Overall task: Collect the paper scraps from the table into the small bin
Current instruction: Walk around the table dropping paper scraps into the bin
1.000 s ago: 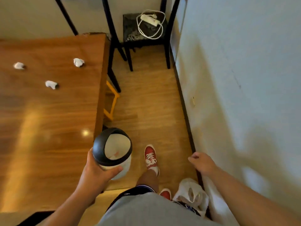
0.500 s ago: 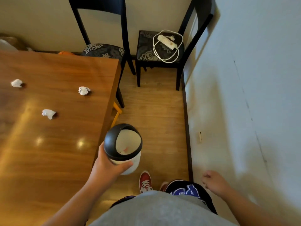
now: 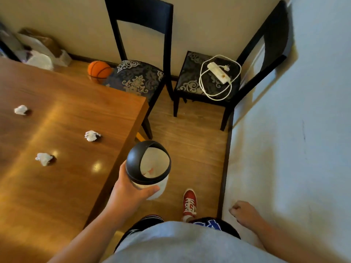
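Right hand: the right hand (image 3: 245, 213) hangs low beside the wall, fingers curled in loosely, nothing in them that I can see.
Left hand: the left hand (image 3: 131, 192) is wrapped round the small bin (image 3: 150, 168), thumb across the white body near us, the other fingers hidden behind it, so it's clamped on and carrying.
Bin: held in the air just off the bench's near corner, over the floor, its black ring lid tipped toward us; something pale with a pink touch lies inside, but I can't tell what it is.
Bench: the wooden bench (image 3: 62, 186) sits to the left, shiny, with scraps lying on it.
Nearest scrap: a crumpled white paper scrap (image 3: 44, 158) close to the glare spots.
Middle scrap: a second paper scrap (image 3: 92, 135) further in, nearer the bench's right edge.
Far scrap: a third paper scrap (image 3: 20, 110) out by the left of frame, well apart from the other two.
Progress: early going by my reading: bin fetched and in hand, three scraps visible and none picked up.
What's left: bring the bin alongside and gather each scrap into it, likely with the free right hand.
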`<state>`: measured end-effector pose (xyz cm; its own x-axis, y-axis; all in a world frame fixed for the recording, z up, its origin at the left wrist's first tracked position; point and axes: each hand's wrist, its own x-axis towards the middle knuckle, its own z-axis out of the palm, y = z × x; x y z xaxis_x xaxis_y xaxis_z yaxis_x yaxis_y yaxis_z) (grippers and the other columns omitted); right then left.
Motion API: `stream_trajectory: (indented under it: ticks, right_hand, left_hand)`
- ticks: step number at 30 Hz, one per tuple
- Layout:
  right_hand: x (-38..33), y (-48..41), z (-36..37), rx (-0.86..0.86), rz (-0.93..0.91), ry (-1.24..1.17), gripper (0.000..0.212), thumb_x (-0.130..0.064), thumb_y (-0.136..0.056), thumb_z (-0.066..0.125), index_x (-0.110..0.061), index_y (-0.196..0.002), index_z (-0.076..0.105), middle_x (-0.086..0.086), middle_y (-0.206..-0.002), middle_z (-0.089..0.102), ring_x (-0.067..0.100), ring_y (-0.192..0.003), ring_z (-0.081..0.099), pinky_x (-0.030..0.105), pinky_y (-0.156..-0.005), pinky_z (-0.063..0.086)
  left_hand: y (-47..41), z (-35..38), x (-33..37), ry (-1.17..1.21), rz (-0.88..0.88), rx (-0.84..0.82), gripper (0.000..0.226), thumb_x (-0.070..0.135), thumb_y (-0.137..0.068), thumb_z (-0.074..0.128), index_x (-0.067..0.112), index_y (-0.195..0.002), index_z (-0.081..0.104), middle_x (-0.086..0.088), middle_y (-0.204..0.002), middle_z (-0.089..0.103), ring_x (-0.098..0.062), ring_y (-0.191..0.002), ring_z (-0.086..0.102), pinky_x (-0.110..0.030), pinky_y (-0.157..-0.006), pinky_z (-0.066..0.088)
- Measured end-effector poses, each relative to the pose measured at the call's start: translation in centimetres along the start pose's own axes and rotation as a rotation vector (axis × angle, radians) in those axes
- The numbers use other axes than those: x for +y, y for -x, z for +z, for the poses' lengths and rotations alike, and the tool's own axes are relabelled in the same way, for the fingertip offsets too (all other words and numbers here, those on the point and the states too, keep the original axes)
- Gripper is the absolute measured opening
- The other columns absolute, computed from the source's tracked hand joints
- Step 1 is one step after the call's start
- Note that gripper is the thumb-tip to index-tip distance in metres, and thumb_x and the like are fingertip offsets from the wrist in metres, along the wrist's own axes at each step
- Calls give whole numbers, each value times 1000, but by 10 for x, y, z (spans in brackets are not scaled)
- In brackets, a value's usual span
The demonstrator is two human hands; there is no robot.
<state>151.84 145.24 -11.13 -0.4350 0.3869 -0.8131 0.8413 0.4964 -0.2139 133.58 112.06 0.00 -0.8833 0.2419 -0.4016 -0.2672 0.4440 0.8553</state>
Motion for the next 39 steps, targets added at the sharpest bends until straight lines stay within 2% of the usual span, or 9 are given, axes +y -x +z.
stream_trajectory:
  ticks: [4, 8, 10, 14, 19, 25, 30, 33, 39]
  right_hand:
    - [-96, -36, -60, -7, -187, 99, 15, -34, -91, 61, -19, -89, 64, -1, -87, 65, 13, -80, 62, 27, -67, 49]
    - [-206, -53, -87, -4, -397, 249, 11, -38, -91, 61, -28, -88, 63, -8, -85, 65, 9, -77, 61, 29, -69, 54]
    - [-261, -52, -91, -27, -512, 304, 10, -38, -91, 60, -28, -93, 63, -8, -91, 65, 10, -83, 61, 29, -72, 53]
    - [-355, -33, -82, -87, -726, 394, 14, -38, -90, 62, -30, -101, 64, -11, -95, 65, 4, -86, 61, 23, -69, 49]
    - [-445, -11, -46, -164, -920, 537, 23, -41, -90, 62, -30, -110, 62, -15, -96, 64, -1, -83, 59, 15, -63, 44]
    - [-520, -4, 8, -94, -1109, 796, 45, -49, -86, 61, -35, -128, 49, -11, -114, 58, 10, -93, 60, 27, -71, 53]
    - [-554, -2, 41, -12, -1268, 1016, 56, -46, -89, 60, -31, -139, 40, -1, -130, 49, 21, -108, 57, 34, -78, 55]
    - [-563, -3, 54, 20, -1348, 1138, 51, -38, -93, 58, -27, -140, 40, 3, -126, 50, 22, -105, 55, 33, -80, 54]
    - [-574, -18, 52, -96, -1385, 1155, 37, -29, -95, 56, -24, -131, 50, 1, -115, 54, 18, -96, 56, 31, -78, 54]
  left_hand:
    - [-2, -19, -9, 51, -99, 184, 101, 57, -41, 92, 78, -116, 29, 31, -116, 60, 12, -106, 58, -25, -85, 50]
    - [7, -45, -29, 143, -160, 381, 113, 59, -37, 95, 56, -133, 37, 38, -115, 58, 13, -106, 58, -30, -87, 52]
    - [8, -58, -38, 175, -167, 482, 111, 63, -34, 94, 57, -130, 39, 38, -115, 57, 10, -107, 58, -32, -86, 52]
    - [4, -88, -50, 275, -178, 608, 118, 59, -35, 96, 49, -138, 39, 19, -125, 59, -4, -114, 59, -37, -90, 53]
    - [-17, -124, -59, 342, -186, 741, 121, 36, -46, 101, 38, -148, 35, 16, -129, 55, 9, -108, 56, -21, -79, 48]
    - [-37, -152, -66, 380, -229, 828, 126, 53, -38, 100, 48, -145, 34, 44, -117, 52, 15, -109, 54, -27, -83, 51]
    - [-44, -163, -58, 381, -234, 885, 122, 72, -32, 92, 58, -139, 36, 38, -122, 54, 15, -112, 54, -32, -86, 56]
    - [-49, -164, -52, 390, -246, 935, 118, 61, -36, 97, 56, -138, 37, 37, -122, 55, 8, -113, 56, -39, -89, 58]
    - [-56, -148, -36, 397, -284, 1035, 115, 66, -38, 94, 60, -137, 35, 40, -122, 53, 18, -114, 52, -28, -85, 55]
